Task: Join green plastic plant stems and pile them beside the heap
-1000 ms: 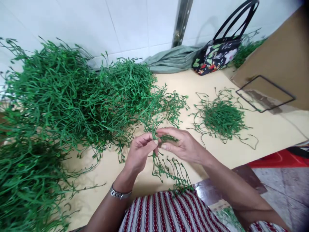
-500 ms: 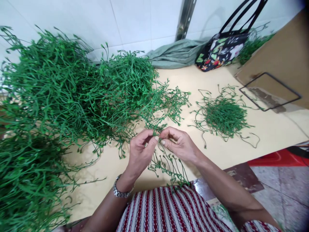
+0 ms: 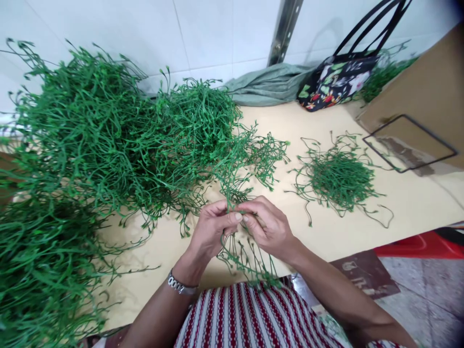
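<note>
My left hand (image 3: 212, 229) and my right hand (image 3: 267, 224) meet over the near edge of a pale table (image 3: 398, 203). Both pinch the same green plastic sprig (image 3: 246, 256), thumbs nearly touching. Its thin branches hang below the hands toward my striped lap; other branches rise above the fingers toward the big pile. A metal watch (image 3: 179, 286) sits on my left wrist. A huge heap of green plastic stems (image 3: 90, 145) covers the left of the table. A small separate heap of green pieces (image 3: 339, 176) lies to the right.
A floral bag (image 3: 335, 82) with black handles and a grey-green cloth (image 3: 270, 84) rest against the tiled wall. A cardboard box (image 3: 427, 87) with a black wire frame (image 3: 409, 143) stands at right. Something red (image 3: 416, 244) lies beyond the table's edge.
My hands have shifted slightly along the sprig and stay pinched on it; the hanging branches swung a little. The view drifted slightly.
</note>
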{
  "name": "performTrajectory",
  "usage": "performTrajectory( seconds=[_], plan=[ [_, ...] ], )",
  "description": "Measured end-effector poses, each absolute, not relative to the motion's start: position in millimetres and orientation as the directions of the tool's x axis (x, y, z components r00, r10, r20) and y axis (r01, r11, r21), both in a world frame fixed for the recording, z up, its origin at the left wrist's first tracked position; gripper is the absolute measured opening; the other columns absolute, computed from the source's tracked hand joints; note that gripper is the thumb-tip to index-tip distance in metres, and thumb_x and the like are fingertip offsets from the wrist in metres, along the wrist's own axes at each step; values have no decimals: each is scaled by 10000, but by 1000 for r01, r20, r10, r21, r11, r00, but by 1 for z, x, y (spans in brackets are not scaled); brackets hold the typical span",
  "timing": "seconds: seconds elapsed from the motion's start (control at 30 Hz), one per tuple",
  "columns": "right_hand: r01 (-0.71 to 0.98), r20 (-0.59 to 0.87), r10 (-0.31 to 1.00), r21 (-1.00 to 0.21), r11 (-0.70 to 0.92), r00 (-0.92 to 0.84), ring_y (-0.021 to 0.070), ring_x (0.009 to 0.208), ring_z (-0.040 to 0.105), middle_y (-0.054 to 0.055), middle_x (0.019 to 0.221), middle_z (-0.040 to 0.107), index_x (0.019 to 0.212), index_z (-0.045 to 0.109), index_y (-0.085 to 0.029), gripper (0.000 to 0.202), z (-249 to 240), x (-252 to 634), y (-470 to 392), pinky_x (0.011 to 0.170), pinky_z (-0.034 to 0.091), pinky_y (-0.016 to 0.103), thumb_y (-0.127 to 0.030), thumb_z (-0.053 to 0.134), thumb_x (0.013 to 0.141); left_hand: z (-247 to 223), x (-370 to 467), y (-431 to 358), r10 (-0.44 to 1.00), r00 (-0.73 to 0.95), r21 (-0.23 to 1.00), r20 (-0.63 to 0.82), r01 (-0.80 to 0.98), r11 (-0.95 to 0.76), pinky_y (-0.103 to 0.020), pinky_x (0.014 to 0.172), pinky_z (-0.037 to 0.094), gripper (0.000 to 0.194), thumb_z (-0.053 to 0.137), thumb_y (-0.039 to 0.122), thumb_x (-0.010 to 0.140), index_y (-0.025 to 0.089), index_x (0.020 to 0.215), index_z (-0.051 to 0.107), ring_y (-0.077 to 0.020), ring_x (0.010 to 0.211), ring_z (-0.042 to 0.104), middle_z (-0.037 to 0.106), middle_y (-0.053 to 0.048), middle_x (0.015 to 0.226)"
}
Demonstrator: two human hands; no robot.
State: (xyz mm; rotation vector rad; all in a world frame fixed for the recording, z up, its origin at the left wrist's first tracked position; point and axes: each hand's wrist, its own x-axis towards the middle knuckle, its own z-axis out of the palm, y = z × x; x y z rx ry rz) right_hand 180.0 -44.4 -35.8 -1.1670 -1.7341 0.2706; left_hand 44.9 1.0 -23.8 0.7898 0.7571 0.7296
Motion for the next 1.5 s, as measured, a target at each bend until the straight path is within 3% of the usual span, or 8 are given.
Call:
performTrajectory(
  seconds=[0.23,0.4,0.57,0.8,1.0,1.2,1.3,1.5],
  plan=[
    [373,312,945,-870,324,-94,109,731,568,24,796,595,937,561,-162,106,-24,190,-46,652,467,229,-177,529,837,-24,39,4,841,497,954,-214,-76,288,-207,459,213,236,733,264,595,110,540,563,-44,471,307,410,49,494],
    [260,184,969,-940,223,-166,103,729,579,13,790,607,867,570,-167,53,-23,200,-45,648,463,222,-174,545,821,-17,36,11,738,623,965,-258,125,231,-215,456,179,338,702,319,605,131,482,449,-48,468,253,309,68,465],
    [269,149,970,-942,199,-194,107,738,542,15,804,576,856,569,-173,64,-28,203,-48,665,428,242,-150,525,815,-13,36,14,680,697,973,-227,193,126,-212,451,186,267,615,286,659,141,526,435,-54,476,245,296,67,494],
    [-53,-102,962,-991,-119,-253,78,568,383,-40,660,422,822,468,-171,276,-39,198,-44,494,315,200,-411,595,773,-7,40,3,698,714,799,53,389,-459,-208,506,244,212,456,66,743,142,552,405,-65,518,335,352,51,529],
    [84,-153,945,-987,-135,-287,79,575,369,-46,637,412,748,470,-168,264,-36,202,-42,505,301,200,-393,609,755,-6,40,-4,639,765,609,79,471,-638,-225,531,312,171,430,33,751,140,683,545,-99,551,438,481,15,587],
    [433,-90,911,-895,103,-402,75,582,369,-47,603,407,638,454,-157,210,-36,210,-39,522,278,203,-250,553,797,-5,44,-10,607,795,381,9,558,-737,-276,548,379,187,411,49,735,126,742,581,-175,621,536,570,-56,667],
    [427,-64,887,-891,156,-457,81,594,367,-43,613,409,637,457,-159,218,-37,212,-37,534,287,210,-269,562,794,-6,45,-10,586,810,424,-6,533,-732,-276,557,385,171,421,48,725,132,737,570,-174,629,535,570,-55,672],
    [196,-111,919,-980,-38,-378,69,546,346,-54,597,375,659,459,-163,199,-37,211,-41,476,281,185,-280,540,798,-12,40,-4,604,795,626,57,443,-642,-241,588,365,153,424,69,778,152,699,526,-132,643,494,534,-20,678]
  ],
)
